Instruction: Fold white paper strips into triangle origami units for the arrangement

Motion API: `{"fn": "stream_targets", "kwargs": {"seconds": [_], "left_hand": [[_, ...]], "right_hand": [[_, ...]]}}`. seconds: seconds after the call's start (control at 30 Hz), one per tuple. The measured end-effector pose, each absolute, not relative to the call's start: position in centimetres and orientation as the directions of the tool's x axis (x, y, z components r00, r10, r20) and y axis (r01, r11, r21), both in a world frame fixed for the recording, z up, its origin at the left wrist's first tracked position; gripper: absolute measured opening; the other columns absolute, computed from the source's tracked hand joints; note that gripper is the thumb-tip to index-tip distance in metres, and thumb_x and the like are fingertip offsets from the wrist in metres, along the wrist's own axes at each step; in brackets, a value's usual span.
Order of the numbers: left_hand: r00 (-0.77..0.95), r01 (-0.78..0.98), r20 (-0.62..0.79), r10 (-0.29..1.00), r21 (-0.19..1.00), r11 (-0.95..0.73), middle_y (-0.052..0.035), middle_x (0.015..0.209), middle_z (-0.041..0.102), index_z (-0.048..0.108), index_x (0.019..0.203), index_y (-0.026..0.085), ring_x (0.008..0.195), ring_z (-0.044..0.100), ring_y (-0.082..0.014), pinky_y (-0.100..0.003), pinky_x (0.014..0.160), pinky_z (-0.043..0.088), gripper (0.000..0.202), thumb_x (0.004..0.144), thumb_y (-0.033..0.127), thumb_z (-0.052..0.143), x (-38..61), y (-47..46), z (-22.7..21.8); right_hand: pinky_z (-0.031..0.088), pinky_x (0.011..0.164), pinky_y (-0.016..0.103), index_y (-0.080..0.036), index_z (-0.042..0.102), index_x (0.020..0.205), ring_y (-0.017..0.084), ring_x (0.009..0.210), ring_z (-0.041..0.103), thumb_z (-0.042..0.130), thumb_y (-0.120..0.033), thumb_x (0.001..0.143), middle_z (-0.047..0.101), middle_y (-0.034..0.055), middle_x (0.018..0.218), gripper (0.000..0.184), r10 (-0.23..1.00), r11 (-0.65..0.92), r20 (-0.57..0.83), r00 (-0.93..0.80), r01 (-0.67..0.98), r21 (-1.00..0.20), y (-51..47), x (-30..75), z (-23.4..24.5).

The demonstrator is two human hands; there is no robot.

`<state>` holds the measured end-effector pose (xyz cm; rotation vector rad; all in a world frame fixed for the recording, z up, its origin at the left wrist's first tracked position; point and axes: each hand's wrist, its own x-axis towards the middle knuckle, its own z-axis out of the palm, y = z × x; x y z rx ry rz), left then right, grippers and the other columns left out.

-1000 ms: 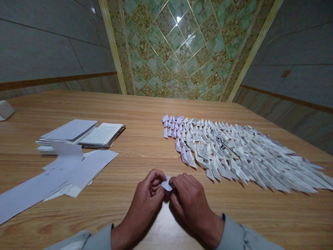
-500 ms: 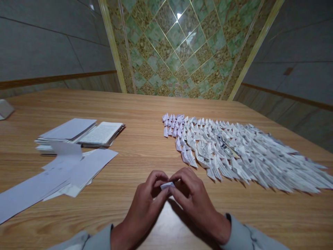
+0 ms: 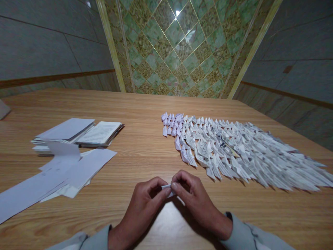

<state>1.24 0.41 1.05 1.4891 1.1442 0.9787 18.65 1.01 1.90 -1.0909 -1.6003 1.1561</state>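
Observation:
Near the front middle of the table, a small folded piece of white paper [image 3: 170, 194] is pinched between both hands. My left hand [image 3: 148, 199] grips its left side with thumb and forefinger. On the right side, my right hand [image 3: 191, 195] is closed on the same paper, its thumb beside the left thumb. The fingers hide most of the folds. Beyond the right hand lie rows of folded paper boats [image 3: 231, 149], mostly whitish and printed. A smaller group of lilac paper boats [image 3: 172, 123] stands at their left end.
Loose white sheets [image 3: 54, 180] spread over the left of the wooden table [image 3: 140, 139]. Behind them are a paper stack [image 3: 66, 128] and a printed pad or book [image 3: 100, 133]. A pale box-like object [image 3: 3, 109] is cut off at the left edge.
The paper between my fingers has tilted, and more of it shows below the thumbs. My right thumb has moved up onto its upper edge. The view has shifted slightly.

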Motion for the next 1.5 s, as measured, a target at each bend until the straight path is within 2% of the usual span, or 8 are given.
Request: {"fn": "stream_targets", "kwargs": {"seconds": [0.17, 0.3, 0.4, 0.63, 0.9, 1.17, 1.33, 1.5], "left_hand": [[0.251, 0.165, 0.014, 0.968, 0.985, -0.057, -0.0019, 0.067, 0.064, 0.067, 0.07, 0.016, 0.066, 0.055, -0.017, -0.025, 0.062, 0.043, 0.029, 0.088, 0.04, 0.066, 1.3, 0.4, 1.1], [0.241, 0.096, -0.029, 0.97, 0.995, 0.006, -0.002, 0.075, 0.065, 0.067, 0.081, 0.017, 0.072, 0.058, -0.0181, -0.026, 0.066, 0.044, 0.025, 0.086, 0.041, 0.067, 1.5, 0.8, 0.9], [0.216, 0.07, -0.047, 0.975, 0.997, 0.033, -0.0011, 0.071, 0.063, 0.065, 0.077, 0.016, 0.068, 0.056, -0.0171, -0.026, 0.063, 0.043, 0.025, 0.082, 0.041, 0.069, 1.4, 1.1, 0.8], [0.163, 0.142, -0.013, 0.986, 0.99, -0.011, -0.0019, 0.071, 0.065, 0.064, 0.073, 0.017, 0.07, 0.057, -0.0184, -0.028, 0.064, 0.044, 0.024, 0.084, 0.038, 0.066, 1.2, 0.9, 1.4], [0.186, 0.029, 0.008, 0.982, 1.0, -0.013, -0.0016, 0.077, 0.067, 0.067, 0.085, 0.018, 0.073, 0.061, -0.0178, -0.028, 0.067, 0.048, 0.023, 0.089, 0.04, 0.066, 1.0, 0.8, 1.6], [0.209, 0.124, 0.033, 0.977, 0.991, -0.059, -0.0033, 0.072, 0.07, 0.071, 0.076, 0.016, 0.07, 0.062, -0.0182, -0.027, 0.066, 0.047, 0.024, 0.088, 0.037, 0.068, 1.1, 0.8, 1.6], [0.239, 0.21, 0.111, 0.965, 0.964, -0.162, -0.0021, 0.069, 0.069, 0.071, 0.072, 0.017, 0.067, 0.061, -0.0165, -0.025, 0.064, 0.045, 0.025, 0.09, 0.035, 0.067, 1.2, 0.5, 1.9], [0.209, 0.085, -0.015, 0.978, 0.996, -0.002, -0.0018, 0.072, 0.068, 0.07, 0.079, 0.016, 0.068, 0.06, -0.017, -0.026, 0.063, 0.047, 0.022, 0.086, 0.037, 0.07, 1.1, 1.0, 1.7]], "right_hand": [[0.037, 0.063, 0.028, -0.018, 0.06, 0.076, 0.017, 0.07, 0.053, 0.06, -0.035, 0.092, 0.059, 0.0011, 0.074, 0.024, 0.947, 0.228, 0.161, -0.278, 0.228, -0.947, 1.0, 18.7, 1.8], [0.036, 0.061, 0.028, -0.018, 0.057, 0.073, 0.016, 0.068, 0.05, 0.058, -0.039, 0.092, 0.056, -0.0003, 0.07, 0.028, 0.964, 0.175, 0.134, -0.23, 0.169, -0.97, 1.2, 18.7, 1.6], [0.038, 0.062, 0.028, -0.019, 0.055, 0.075, 0.016, 0.068, 0.048, 0.058, -0.04, 0.092, 0.054, -0.0012, 0.071, 0.027, 0.973, 0.133, 0.108, -0.203, 0.115, -0.984, 1.3, 18.7, 1.5], [0.033, 0.059, 0.026, -0.018, 0.056, 0.08, 0.014, 0.065, 0.045, 0.056, -0.037, 0.095, 0.053, -0.0029, 0.07, 0.024, 0.943, 0.171, 0.102, -0.318, 0.199, -0.965, 1.0, 18.6, 1.6], [0.041, 0.066, 0.028, -0.019, 0.056, 0.078, 0.016, 0.072, 0.053, 0.067, -0.051, 0.09, 0.058, -0.0007, 0.075, 0.036, 0.962, 0.073, 0.083, -0.261, -0.046, -0.996, 1.3, 18.6, 1.2], [0.043, 0.069, 0.029, -0.018, 0.062, 0.085, 0.016, 0.074, 0.055, 0.064, -0.049, 0.094, 0.062, 0.0006, 0.079, 0.033, 0.944, 0.1, 0.079, -0.321, 0.049, -0.994, 1.1, 18.8, 1.5], [0.045, 0.067, 0.03, -0.019, 0.058, 0.083, 0.016, 0.072, 0.058, 0.065, -0.048, 0.094, 0.06, -0.0003, 0.076, 0.033, 0.934, 0.031, 0.061, -0.351, -0.093, -0.995, 0.9, 18.8, 1.0], [0.044, 0.069, 0.029, -0.019, 0.058, 0.08, 0.015, 0.072, 0.055, 0.069, -0.051, 0.09, 0.058, -0.0011, 0.076, 0.036, 0.951, 0.014, 0.059, -0.304, -0.151, -0.989, 1.1, 18.6, 1.2]]}}
